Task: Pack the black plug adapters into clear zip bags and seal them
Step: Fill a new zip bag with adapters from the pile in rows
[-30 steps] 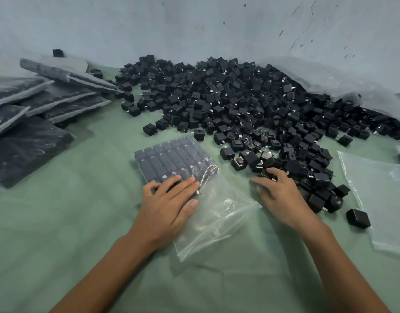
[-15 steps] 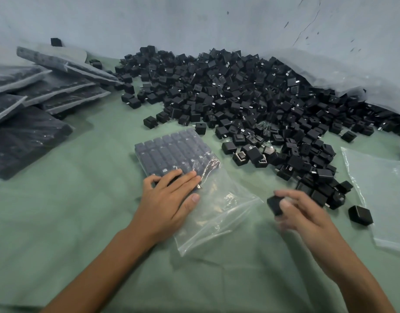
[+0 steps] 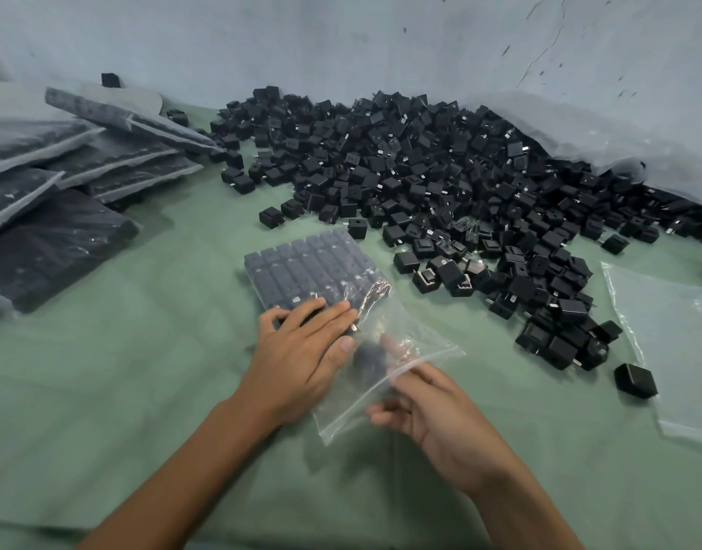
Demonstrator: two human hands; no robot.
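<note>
- Where the clear zip bag (image 3: pixel 421 347) gapes open at its near end, the right hand (image 3: pixel 440 422) has its fingers pushed into the mouth. They are loosely spread and blurred.
- A single black plug adapter (image 3: pixel 367 361) shows as a dark smear inside the bag, just at those fingertips. Whether they pinch it or only touch it I cannot tell.
- Just beside it, the left hand (image 3: pixel 301 351) lies flat on the bag, its straight fingers pressing the near edge of the packed rows (image 3: pixel 313 267) and gripping nothing.
- These rows of adapters fill the far half of the bag, side by side, on the green cloth (image 3: pixel 143 371).
- To the right lie one stray adapter (image 3: pixel 635 379) and empty clear bags (image 3: pixel 675 331).
- Farther left, filled bags (image 3: pixel 63 184) overlap in a stack.
- At the back, the loose adapter heap (image 3: pixel 421 172) spills from a large plastic sack (image 3: pixel 579 129) against the wall (image 3: pixel 341 41).
</note>
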